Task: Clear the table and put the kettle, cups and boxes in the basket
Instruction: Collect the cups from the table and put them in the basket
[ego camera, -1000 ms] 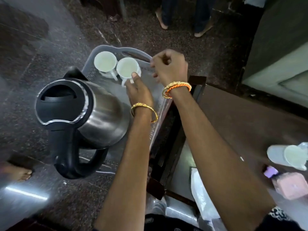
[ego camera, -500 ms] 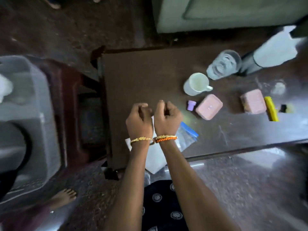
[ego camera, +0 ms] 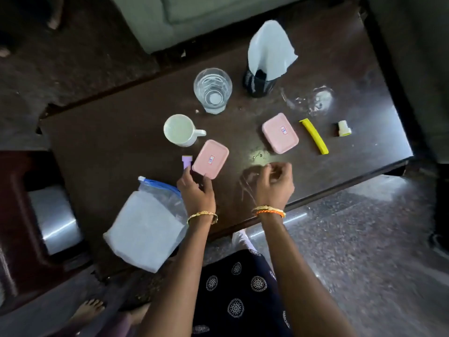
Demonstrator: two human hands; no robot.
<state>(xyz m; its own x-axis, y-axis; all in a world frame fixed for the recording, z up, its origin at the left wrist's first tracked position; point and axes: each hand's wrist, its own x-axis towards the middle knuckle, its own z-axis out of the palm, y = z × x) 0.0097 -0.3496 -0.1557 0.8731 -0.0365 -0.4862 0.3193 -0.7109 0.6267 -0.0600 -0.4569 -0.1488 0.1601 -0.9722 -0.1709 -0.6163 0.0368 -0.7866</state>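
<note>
1. Dark brown wood makes up the worktop, seen from the head view.
2. Left hand, fingers half curled, touches the near edge of a pink box; a firm grip is not clear.
3. Right hand hovers above the worktop, fingers loosely curled and blurred, holding nothing that can be made out.
4. A white cup stands at 11 o'clock of that box; a second pink box lies at 2 o'clock, well apart.
5. A purple cap lies just beside the first box at 9 o'clock.
6. A clear glass stands at 1 o'clock of the cup.
7. A zip bag lies at 7 o'clock of the left hand.
</note>
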